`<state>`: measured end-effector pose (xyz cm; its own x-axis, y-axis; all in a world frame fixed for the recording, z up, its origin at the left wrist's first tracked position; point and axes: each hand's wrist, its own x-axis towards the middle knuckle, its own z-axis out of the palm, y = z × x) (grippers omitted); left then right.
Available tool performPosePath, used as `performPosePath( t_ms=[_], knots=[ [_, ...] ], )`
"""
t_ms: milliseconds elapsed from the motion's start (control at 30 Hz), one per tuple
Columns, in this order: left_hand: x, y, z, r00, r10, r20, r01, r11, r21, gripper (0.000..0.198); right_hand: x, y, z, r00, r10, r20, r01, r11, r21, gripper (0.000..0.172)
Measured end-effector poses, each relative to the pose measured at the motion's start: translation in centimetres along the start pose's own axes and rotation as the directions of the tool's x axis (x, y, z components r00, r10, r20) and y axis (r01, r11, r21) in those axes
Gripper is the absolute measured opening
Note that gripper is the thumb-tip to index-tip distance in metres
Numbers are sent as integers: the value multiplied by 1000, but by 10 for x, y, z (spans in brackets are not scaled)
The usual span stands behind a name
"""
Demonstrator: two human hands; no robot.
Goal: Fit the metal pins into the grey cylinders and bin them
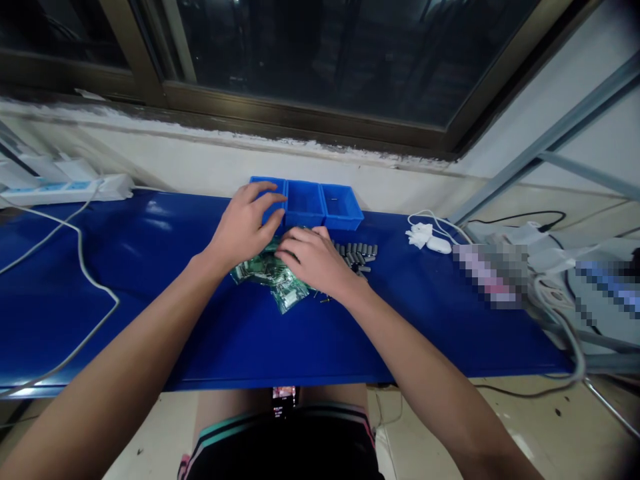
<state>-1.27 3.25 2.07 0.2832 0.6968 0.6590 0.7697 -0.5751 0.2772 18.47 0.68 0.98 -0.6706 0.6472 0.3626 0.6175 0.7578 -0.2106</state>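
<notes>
My left hand is raised with its fingers spread, in front of the left compartment of a blue divided bin. It holds nothing that I can see. My right hand is lower, over a pile of green see-through packets, its fingers bent together and pointing left. Whatever sits in those fingers is hidden. Partly behind the right hand are several short dark grey cylinders. A few thin metal pieces lie below its wrist.
A white power strip with plugs and a cable stands at the left. On the right are crumpled tissue, a white case, cords and a metal frame. A phone rests between my legs under the table's front edge.
</notes>
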Motion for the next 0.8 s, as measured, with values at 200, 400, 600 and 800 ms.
performPosePath(
  t_ms=[200,400,600,800],
  knots=[
    [0,6,-3,956,-229,185,286,876,-388,74,-1,10,-10,922,172,-347,-63,951,303,26],
    [1,20,2,905,-158,396,380,717,-584,45,2,16,-14,707,555,-439,-96,690,718,20],
    [2,23,9,929,-199,312,368,583,-725,30,2,20,-17,774,577,-262,-58,476,877,24],
    [1,16,11,932,-225,285,362,654,-664,34,-3,29,-17,878,476,-47,-189,436,880,22]
  ],
)
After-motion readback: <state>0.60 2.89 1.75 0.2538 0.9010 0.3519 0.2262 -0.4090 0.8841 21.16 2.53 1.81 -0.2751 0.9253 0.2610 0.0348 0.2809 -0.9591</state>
